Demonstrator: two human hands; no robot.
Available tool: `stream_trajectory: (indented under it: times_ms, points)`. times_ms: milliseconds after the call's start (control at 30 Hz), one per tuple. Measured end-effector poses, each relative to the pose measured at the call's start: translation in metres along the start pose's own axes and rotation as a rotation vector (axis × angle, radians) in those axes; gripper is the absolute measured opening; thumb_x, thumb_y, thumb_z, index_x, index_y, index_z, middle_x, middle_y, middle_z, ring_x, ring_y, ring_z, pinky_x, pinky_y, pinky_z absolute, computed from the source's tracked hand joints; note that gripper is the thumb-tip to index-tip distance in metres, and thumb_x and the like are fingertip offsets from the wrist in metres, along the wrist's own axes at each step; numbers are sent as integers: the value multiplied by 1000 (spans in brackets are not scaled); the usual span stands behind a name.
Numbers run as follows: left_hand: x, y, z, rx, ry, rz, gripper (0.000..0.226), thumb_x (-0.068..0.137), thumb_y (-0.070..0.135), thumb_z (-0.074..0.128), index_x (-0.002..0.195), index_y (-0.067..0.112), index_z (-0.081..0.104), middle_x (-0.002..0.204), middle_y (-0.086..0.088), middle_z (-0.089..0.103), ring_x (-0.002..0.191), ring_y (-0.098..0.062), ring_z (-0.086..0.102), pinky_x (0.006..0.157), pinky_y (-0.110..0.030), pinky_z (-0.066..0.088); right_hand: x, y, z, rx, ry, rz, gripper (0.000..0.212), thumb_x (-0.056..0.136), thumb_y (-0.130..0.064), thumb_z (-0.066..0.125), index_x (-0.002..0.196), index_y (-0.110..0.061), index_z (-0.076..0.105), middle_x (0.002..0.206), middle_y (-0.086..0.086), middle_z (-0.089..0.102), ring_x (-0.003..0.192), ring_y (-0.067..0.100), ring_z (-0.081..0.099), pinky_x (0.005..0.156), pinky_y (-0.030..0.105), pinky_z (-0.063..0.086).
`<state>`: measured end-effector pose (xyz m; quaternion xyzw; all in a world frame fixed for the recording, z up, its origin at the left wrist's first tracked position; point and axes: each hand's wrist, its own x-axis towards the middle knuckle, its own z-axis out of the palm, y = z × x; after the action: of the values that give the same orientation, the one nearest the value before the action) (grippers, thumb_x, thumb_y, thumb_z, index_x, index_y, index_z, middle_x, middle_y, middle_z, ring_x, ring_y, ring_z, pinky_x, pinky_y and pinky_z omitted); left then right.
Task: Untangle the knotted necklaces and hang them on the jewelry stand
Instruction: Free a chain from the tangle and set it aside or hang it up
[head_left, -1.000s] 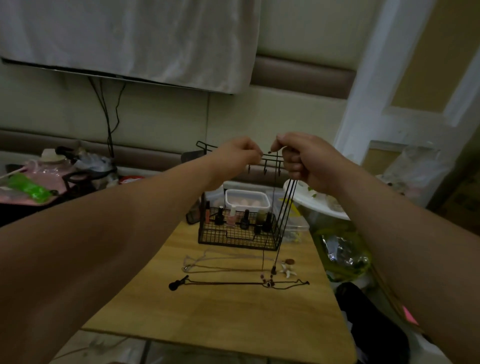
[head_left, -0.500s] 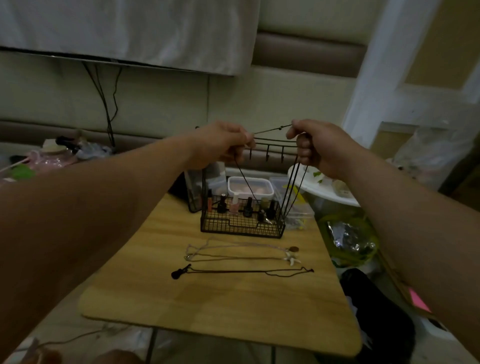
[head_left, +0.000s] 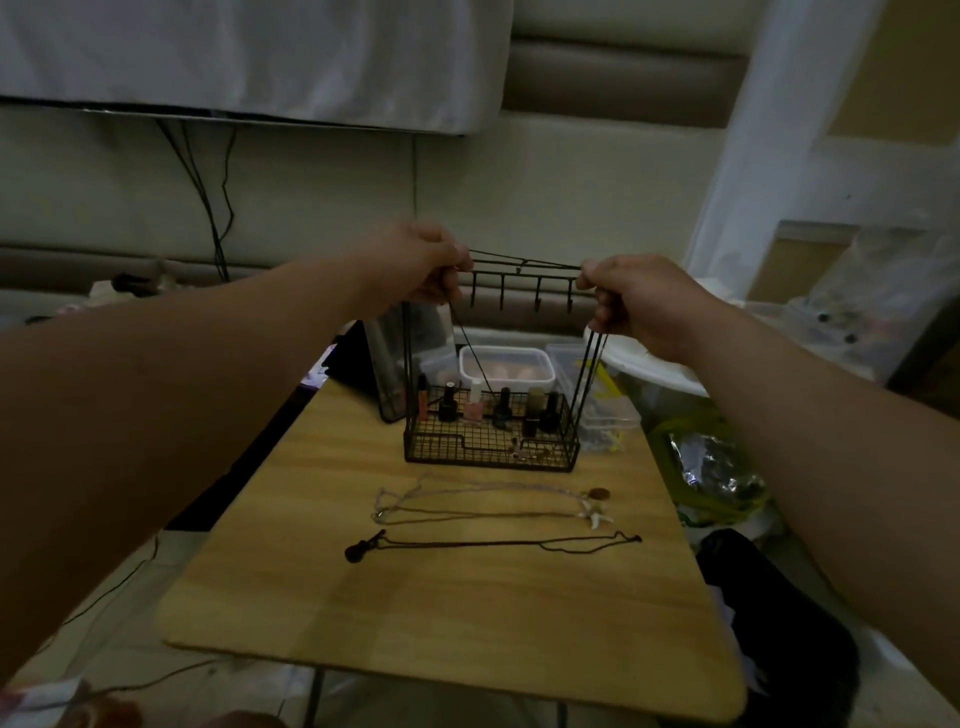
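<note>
Hanging looks to be the step: above the table (head_left: 467, 623), over the jewelry stand (head_left: 491, 457), left hand (head_left: 415, 265) and right hand (head_left: 639, 306) each pinch a black cord necklace (head_left: 545, 264) in curled fingers, stretched taut just above the stand's hooks. Next, lower it onto one. Other necklaces (head_left: 467, 544) lie before the stand.

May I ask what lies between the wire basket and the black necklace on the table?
In the head view, a pale necklace with small pendants lies there.
</note>
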<state>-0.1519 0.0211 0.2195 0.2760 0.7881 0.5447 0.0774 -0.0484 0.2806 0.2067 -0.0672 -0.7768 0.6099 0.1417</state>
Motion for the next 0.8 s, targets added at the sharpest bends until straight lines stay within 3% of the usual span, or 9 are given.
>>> stream_trajectory:
  times_ms: [133, 233, 367, 533, 700, 800]
  points:
    - [4, -8, -1, -11, 33, -16, 15, 105, 23, 59, 96, 16, 69, 85, -6, 72, 97, -29, 74, 85, -34, 63, 9, 8, -9, -43, 53, -11, 18, 103, -21, 62, 99, -6, 70, 69, 6, 53, 62, 18, 56, 71, 35, 59]
    - [7, -13, 2, 46, 101, -11, 14, 105, 26, 59, 98, 17, 68, 89, -6, 72, 88, -21, 71, 86, -35, 61, 11, 13, -9, -109, 108, -44, 18, 102, -24, 64, 99, -8, 71, 69, 9, 58, 61, 20, 58, 73, 36, 55]
    - [8, -27, 5, 390, 266, 99, 14, 104, 36, 60, 101, 24, 67, 90, -1, 71, 84, -17, 69, 73, -35, 57, 13, 22, -4, -332, 263, -163, 18, 101, -27, 64, 94, -13, 73, 76, 5, 67, 65, 14, 58, 66, 28, 46]
    - [-3, -54, 17, 831, 443, 239, 25, 107, 45, 50, 99, 25, 62, 77, 5, 62, 67, -14, 59, 59, -33, 50, 11, 54, 7, -703, 380, -252, 21, 102, -27, 61, 106, -16, 78, 96, 1, 71, 86, 16, 57, 75, 27, 37]
    - [-2, -61, 29, 380, 385, 180, 25, 107, 36, 53, 96, 18, 67, 76, 7, 63, 67, -8, 60, 58, -25, 44, 16, 89, 15, -781, 344, -212, 24, 103, -29, 58, 98, -14, 76, 81, -1, 61, 84, 27, 63, 67, 29, 34]
    - [0, -60, 23, 232, 322, 136, 22, 106, 33, 56, 93, 20, 68, 78, 3, 65, 68, -12, 62, 62, -27, 48, 16, 88, 16, -744, 363, -217, 24, 104, -29, 57, 100, -16, 76, 82, -3, 62, 81, 22, 59, 67, 29, 34]
